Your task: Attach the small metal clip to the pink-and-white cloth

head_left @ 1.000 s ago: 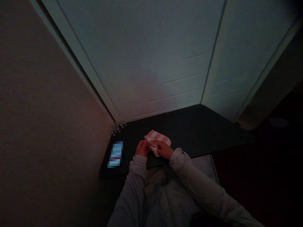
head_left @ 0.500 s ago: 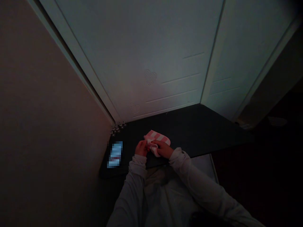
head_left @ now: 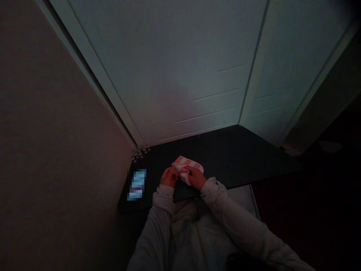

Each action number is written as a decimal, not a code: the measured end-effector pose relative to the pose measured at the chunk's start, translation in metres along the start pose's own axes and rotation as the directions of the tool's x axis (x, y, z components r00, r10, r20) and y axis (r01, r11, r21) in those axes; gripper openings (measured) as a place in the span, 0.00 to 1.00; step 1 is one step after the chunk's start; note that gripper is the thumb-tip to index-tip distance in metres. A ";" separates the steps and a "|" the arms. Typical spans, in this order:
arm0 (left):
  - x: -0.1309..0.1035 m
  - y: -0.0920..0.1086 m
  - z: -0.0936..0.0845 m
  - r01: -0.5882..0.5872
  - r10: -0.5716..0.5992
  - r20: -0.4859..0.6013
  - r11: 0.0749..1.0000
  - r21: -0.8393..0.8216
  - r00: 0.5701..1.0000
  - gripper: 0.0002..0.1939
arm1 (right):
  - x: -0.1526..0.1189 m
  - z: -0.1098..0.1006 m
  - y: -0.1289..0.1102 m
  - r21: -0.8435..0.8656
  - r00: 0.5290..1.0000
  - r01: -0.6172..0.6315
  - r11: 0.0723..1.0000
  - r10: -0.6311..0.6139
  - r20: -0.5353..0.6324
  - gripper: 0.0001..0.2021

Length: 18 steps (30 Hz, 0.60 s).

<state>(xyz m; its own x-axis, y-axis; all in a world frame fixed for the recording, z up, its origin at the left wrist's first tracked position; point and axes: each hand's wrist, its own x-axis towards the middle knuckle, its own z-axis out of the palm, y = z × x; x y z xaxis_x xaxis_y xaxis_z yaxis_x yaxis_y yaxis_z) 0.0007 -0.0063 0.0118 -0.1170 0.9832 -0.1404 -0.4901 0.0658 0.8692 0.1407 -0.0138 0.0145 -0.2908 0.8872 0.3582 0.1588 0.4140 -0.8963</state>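
Note:
A pink and white checked cloth item [head_left: 191, 163] is held just above the dark tabletop [head_left: 225, 154]; its near part is bunched and folded. My right hand [head_left: 197, 178] is closed on its near right side, with the thumb over the fold. At its left edge is my left hand [head_left: 168, 177], fingers curled and pinched close to the cloth. Whatever lies between those left fingertips is too small and dim to make out.
A phone-like lit object [head_left: 137, 184], pixelated, lies on the table's left end. Small metallic objects [head_left: 140, 153] sit in the back left corner. White panels [head_left: 180, 67] with heart patterns stand behind the table, and a wall [head_left: 56, 150] rises at the left.
The bunched part of the cloth has shifted slightly and hangs less low between my hands. The fingers of my left hand have moved a little.

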 end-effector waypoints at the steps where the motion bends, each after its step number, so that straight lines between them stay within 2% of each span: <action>1: 0.000 0.000 0.000 0.005 -0.005 0.001 1.000 -0.002 1.000 0.16 | 0.000 0.000 0.001 -0.009 1.000 -0.001 1.000 0.001 -0.009 0.12; 8: -0.002 0.002 -0.001 0.029 -0.029 -0.015 0.999 -0.036 0.999 0.14 | 0.001 -0.002 0.006 -0.136 1.000 -0.026 0.990 0.024 -0.016 0.10; 14: 0.000 0.002 -0.001 0.020 -0.023 -0.036 0.998 -0.063 0.999 0.14 | 0.003 -0.003 0.005 -0.339 0.998 -0.061 0.939 0.054 -0.030 0.10; 18: 0.000 0.003 -0.002 0.042 -0.043 -0.013 0.995 -0.086 0.999 0.16 | 0.003 -0.004 0.002 -0.355 0.998 -0.056 0.933 0.055 -0.014 0.09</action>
<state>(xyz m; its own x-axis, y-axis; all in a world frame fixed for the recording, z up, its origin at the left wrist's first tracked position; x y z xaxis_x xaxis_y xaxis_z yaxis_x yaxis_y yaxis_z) -0.0020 -0.0067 0.0132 -0.1072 0.9771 -0.1837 -0.5669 0.0917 0.8187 0.1439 -0.0100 0.0152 -0.2683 0.9114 0.3120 0.4998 0.4086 -0.7637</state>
